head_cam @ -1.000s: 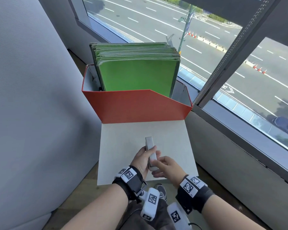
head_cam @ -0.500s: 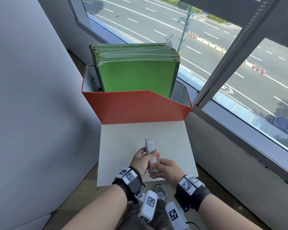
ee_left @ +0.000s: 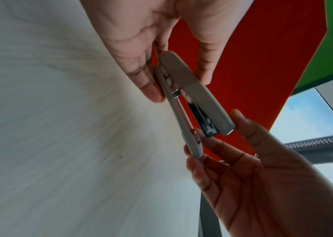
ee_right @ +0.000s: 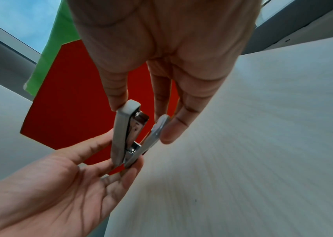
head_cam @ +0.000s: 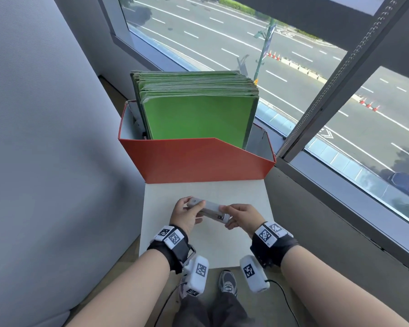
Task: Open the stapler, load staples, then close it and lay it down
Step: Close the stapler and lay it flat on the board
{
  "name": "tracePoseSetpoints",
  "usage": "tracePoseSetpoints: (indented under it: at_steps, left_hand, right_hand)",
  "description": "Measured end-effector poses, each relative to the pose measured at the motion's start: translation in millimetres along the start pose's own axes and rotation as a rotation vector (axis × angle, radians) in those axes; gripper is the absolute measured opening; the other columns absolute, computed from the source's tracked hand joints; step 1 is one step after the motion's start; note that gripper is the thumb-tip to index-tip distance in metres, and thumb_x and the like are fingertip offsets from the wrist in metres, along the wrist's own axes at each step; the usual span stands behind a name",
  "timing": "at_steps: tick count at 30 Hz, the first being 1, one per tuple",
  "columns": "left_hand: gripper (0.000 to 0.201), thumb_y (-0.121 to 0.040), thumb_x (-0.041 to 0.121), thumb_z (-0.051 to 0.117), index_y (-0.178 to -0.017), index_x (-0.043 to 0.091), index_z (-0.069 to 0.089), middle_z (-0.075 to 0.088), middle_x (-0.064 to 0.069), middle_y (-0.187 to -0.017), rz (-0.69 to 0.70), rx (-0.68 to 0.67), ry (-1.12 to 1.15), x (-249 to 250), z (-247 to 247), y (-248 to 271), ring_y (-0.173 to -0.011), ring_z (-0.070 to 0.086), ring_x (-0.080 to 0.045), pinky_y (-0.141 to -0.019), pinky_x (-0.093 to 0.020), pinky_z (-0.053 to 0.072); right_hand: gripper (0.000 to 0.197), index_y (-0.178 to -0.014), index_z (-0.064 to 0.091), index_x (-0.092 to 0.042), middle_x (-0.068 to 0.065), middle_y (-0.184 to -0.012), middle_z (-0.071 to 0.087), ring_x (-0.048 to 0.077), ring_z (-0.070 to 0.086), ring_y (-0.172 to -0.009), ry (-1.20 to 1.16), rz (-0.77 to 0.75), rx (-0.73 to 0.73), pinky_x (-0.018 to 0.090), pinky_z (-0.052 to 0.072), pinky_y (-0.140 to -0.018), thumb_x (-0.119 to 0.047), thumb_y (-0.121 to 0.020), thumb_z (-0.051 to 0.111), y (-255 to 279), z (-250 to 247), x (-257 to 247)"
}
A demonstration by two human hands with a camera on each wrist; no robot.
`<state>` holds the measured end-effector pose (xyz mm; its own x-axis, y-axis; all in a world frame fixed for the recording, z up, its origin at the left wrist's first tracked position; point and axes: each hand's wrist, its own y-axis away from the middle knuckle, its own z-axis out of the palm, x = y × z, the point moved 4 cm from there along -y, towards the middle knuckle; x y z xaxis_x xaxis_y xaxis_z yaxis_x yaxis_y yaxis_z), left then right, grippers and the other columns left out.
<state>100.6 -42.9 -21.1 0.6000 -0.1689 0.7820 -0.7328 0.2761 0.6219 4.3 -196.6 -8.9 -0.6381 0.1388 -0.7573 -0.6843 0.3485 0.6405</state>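
A small grey stapler (head_cam: 209, 210) is held level and crosswise just above the white table (head_cam: 165, 232). My left hand (head_cam: 191, 210) grips its hinge end between thumb and fingers. My right hand (head_cam: 226, 215) pinches the front end. In the right wrist view the thumb of my right hand (ee_right: 144, 118) sits on the tip of the stapler (ee_right: 118, 133) cover and its fingers lie on the base. The cover and base stand a little apart there, with the metal magazine showing between them; the left wrist view shows the same gap in the stapler (ee_left: 193, 93). No loose staples are in view.
An orange file box (head_cam: 198, 161) packed with green folders (head_cam: 196, 114) stands at the table's far edge. A grey partition (head_cam: 45, 138) runs along the left. A window and its sill (head_cam: 340, 197) run along the right. My shoes (head_cam: 227, 282) show below the near edge.
The stapler pointed away from me and now lies sideways. My hands have spread apart, the left to the hinge end and the right to the front end.
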Motion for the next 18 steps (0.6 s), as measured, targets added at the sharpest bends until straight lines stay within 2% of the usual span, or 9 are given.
tracePoseSetpoints:
  at_steps: [3,8,11,14,16,18]
  left_hand:
    - [0.041,-0.081,0.02,0.068,-0.118,0.006,0.057,0.064,-0.01,-0.098,0.066,0.06,-0.056,5.9,-5.4,-14.1,-0.081,0.066,-0.025,-0.073,-0.035,0.058]
    - [0.037,-0.082,0.026,0.066,-0.114,0.008,0.063,0.069,-0.007,-0.094,0.121,0.133,-0.2,15.8,-8.6,-40.4,-0.078,0.065,-0.022,-0.09,-0.042,0.055]
    - [0.042,-0.079,0.032,0.067,-0.115,0.012,0.064,0.071,-0.007,-0.108,0.124,0.163,-0.298,15.4,-10.1,-56.1,-0.096,0.067,-0.026,-0.096,-0.041,0.051]
    - [0.042,-0.08,0.031,0.066,-0.116,0.01,0.065,0.072,-0.01,-0.109,0.123,0.191,-0.355,13.9,-9.7,-65.9,-0.101,0.066,-0.028,-0.096,-0.038,0.05]
    - [0.038,-0.08,0.031,0.065,-0.112,0.01,0.066,0.073,-0.011,-0.105,0.125,0.207,-0.378,14.4,-9.0,-70.1,-0.097,0.067,-0.028,-0.092,-0.034,0.051]
    - [0.033,-0.08,0.032,0.064,-0.103,0.009,0.069,0.073,-0.014,-0.098,0.128,0.212,-0.415,15.2,-8.2,-73.0,-0.089,0.066,-0.029,-0.085,-0.034,0.05]
  right_hand:
    - [0.034,-0.071,0.076,-0.016,0.011,-0.059,0.069,0.024,0.067,-0.061,0.027,-0.012,0.069,0.047,0.055,-0.085,-0.05,-0.065,0.073,-20.2,-6.5,-8.5]
    - [0.028,-0.076,0.076,-0.016,0.014,-0.067,0.068,0.022,0.065,-0.064,0.036,-0.05,0.148,0.038,0.055,-0.08,-0.044,-0.074,0.072,-45.5,-9.8,-28.1]
    - [0.031,-0.077,0.075,-0.013,0.015,-0.07,0.07,0.026,0.067,-0.067,0.078,-0.062,0.178,0.039,0.055,-0.078,-0.043,-0.075,0.072,-63.7,-6.8,-30.4]
    - [0.025,-0.065,0.071,-0.025,0.017,-0.074,0.074,0.031,0.07,-0.073,0.132,-0.063,0.204,0.039,0.056,-0.076,-0.048,-0.074,0.071,-77.1,-3.4,-28.9]
    - [0.027,-0.061,0.068,-0.024,0.014,-0.067,0.07,0.029,0.065,-0.066,0.141,-0.054,0.224,0.034,0.052,-0.067,-0.046,-0.076,0.071,-82.5,-2.8,-28.2]
    - [0.025,-0.065,0.07,-0.02,0.005,-0.06,0.065,0.023,0.06,-0.063,0.136,-0.062,0.233,0.03,0.045,-0.064,-0.041,-0.077,0.071,-85.5,-2.1,-28.2]
